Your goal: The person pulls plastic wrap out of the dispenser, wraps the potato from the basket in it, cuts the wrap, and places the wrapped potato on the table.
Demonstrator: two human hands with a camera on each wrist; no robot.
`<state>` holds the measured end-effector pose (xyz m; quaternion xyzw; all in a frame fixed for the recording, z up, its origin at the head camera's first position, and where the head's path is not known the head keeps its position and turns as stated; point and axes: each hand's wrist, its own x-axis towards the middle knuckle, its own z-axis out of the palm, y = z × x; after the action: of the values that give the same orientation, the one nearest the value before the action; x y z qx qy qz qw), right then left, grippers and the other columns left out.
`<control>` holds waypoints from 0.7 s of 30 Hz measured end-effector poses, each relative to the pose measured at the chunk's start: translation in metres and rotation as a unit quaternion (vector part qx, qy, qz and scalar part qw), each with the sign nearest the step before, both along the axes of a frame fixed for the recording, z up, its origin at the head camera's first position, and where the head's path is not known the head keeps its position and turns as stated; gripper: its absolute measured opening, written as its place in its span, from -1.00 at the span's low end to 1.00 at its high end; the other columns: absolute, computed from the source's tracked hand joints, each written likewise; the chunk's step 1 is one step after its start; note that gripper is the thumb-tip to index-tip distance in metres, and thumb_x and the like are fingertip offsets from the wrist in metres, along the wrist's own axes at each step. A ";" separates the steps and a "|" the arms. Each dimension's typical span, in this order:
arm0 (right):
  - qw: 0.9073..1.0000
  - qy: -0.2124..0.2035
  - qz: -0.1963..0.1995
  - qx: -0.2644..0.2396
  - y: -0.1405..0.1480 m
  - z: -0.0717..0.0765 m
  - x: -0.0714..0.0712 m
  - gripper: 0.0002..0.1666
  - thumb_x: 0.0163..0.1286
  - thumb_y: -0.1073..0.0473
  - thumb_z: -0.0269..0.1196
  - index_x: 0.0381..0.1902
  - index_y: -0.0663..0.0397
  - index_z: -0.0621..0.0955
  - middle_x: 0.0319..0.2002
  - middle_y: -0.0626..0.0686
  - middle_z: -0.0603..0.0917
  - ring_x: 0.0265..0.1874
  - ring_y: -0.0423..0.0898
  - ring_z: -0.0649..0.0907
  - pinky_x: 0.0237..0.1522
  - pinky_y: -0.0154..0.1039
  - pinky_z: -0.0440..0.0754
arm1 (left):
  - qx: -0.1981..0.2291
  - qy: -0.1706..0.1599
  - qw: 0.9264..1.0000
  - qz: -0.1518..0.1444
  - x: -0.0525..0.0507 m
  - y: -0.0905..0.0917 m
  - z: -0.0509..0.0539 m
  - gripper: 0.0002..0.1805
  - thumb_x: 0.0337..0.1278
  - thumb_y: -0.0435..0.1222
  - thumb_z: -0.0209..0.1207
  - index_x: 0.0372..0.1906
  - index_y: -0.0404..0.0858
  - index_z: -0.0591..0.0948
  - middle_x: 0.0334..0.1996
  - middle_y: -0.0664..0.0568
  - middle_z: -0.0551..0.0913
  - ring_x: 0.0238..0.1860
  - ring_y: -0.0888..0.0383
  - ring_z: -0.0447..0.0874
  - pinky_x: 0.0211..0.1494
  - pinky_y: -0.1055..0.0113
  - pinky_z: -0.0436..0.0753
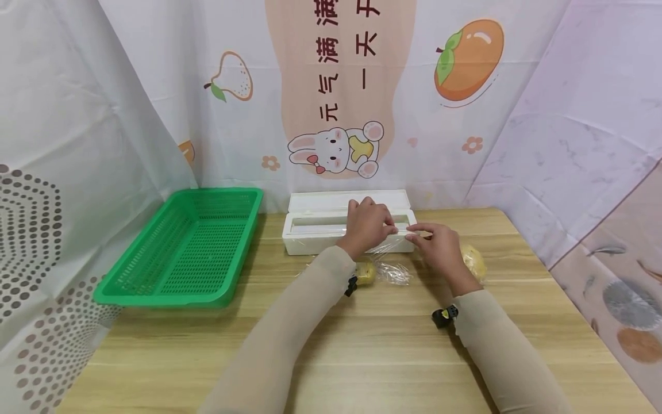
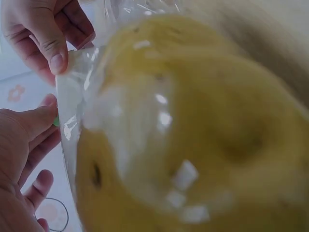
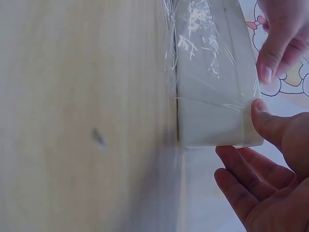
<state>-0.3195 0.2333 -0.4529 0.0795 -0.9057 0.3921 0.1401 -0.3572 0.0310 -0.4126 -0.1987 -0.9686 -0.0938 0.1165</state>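
A white cling film box (image 1: 310,246) stands at the back of the table with its lid open. Clear cling film (image 3: 205,58) hangs wrinkled down its front. My left hand (image 1: 368,223) pinches the film at the box's front edge, near the right end. Just beside it, my right hand (image 1: 438,246) pinches the film at the box's right corner, thumb on the edge and fingers round the end. Under my left wrist lies a yellow potato (image 2: 193,111) wrapped in film. A second yellow wrapped item (image 1: 473,261) sits beyond my right wrist, partly hidden.
A green plastic basket (image 1: 201,253) stands at the left of the wooden table (image 1: 362,356). A crumpled bit of film (image 1: 394,274) lies in front of the box. Printed curtains (image 1: 233,132) hang close behind and at both sides.
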 end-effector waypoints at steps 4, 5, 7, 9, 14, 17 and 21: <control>1.000 -0.001 0.002 -0.001 0.000 -0.001 0.000 -0.74 0.38 0.01 0.44 -0.02 -0.08 0.80 0.10 0.21 0.76 -0.12 0.14 0.83 -0.39 -0.26 0.70 | -0.005 0.003 1.000 0.001 0.002 -0.013 0.000 -0.80 0.19 0.22 0.34 -0.28 0.30 0.82 -0.04 0.48 0.71 -0.01 0.24 0.43 0.13 0.13 0.28; 1.000 -0.002 0.002 -0.002 0.000 -0.001 0.000 -0.73 0.38 0.01 0.44 -0.02 -0.08 0.80 0.10 0.21 0.76 -0.11 0.14 0.82 -0.38 -0.26 0.71 | -0.005 0.004 1.000 -0.001 0.002 -0.016 0.000 -0.80 0.19 0.22 0.34 -0.28 0.29 0.82 -0.04 0.48 0.71 -0.02 0.24 0.43 0.13 0.12 0.28; 1.000 -0.002 0.001 -0.004 0.000 -0.002 -0.001 -0.73 0.38 0.00 0.44 -0.01 -0.08 0.80 0.11 0.22 0.75 -0.10 0.15 0.82 -0.35 -0.24 0.72 | -0.003 0.002 1.000 -0.004 0.002 -0.022 0.000 -0.80 0.20 0.23 0.33 -0.27 0.29 0.82 -0.03 0.47 0.71 -0.02 0.22 0.43 0.13 0.12 0.28; 1.000 -0.003 0.002 -0.005 0.000 -0.001 -0.001 -0.72 0.38 0.00 0.44 -0.01 -0.08 0.80 0.11 0.23 0.75 -0.09 0.16 0.82 -0.34 -0.23 0.73 | 0.002 0.001 1.000 -0.004 0.002 -0.028 0.000 -0.79 0.19 0.23 0.34 -0.27 0.29 0.82 -0.04 0.47 0.72 -0.02 0.22 0.42 0.14 0.11 0.27; 1.000 -0.012 0.000 -0.010 -0.001 -0.001 0.000 -0.71 0.38 -0.02 0.44 -0.01 -0.09 0.80 0.13 0.22 0.74 -0.09 0.15 0.82 -0.31 -0.24 0.73 | 0.015 -0.004 1.000 0.005 0.004 -0.044 -0.002 -0.80 0.17 0.22 0.35 -0.30 0.29 0.82 -0.06 0.49 0.72 -0.02 0.21 0.40 0.15 0.10 0.24; 1.000 -0.010 0.000 -0.005 0.000 0.001 0.001 -0.73 0.38 -0.01 0.44 -0.02 -0.10 0.80 0.14 0.21 0.74 -0.10 0.16 0.82 -0.32 -0.24 0.72 | 0.015 0.000 1.000 0.006 0.006 -0.052 -0.001 -0.80 0.17 0.22 0.35 -0.29 0.28 0.82 -0.06 0.48 0.72 -0.02 0.21 0.40 0.15 0.09 0.25; 1.000 -0.007 0.006 -0.002 0.001 0.001 0.002 -0.72 0.39 -0.02 0.43 -0.01 -0.09 0.80 0.14 0.23 0.74 -0.11 0.16 0.82 -0.29 -0.17 0.74 | 0.021 0.005 1.000 0.008 0.006 -0.061 -0.003 -0.80 0.17 0.22 0.35 -0.28 0.28 0.82 -0.07 0.47 0.72 -0.03 0.21 0.39 0.13 0.09 0.25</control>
<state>-0.3177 0.2343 -0.4517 0.0818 -0.9054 0.3952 0.1316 -0.3508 -0.0304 -0.4154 -0.1888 -0.9674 -0.1119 0.1267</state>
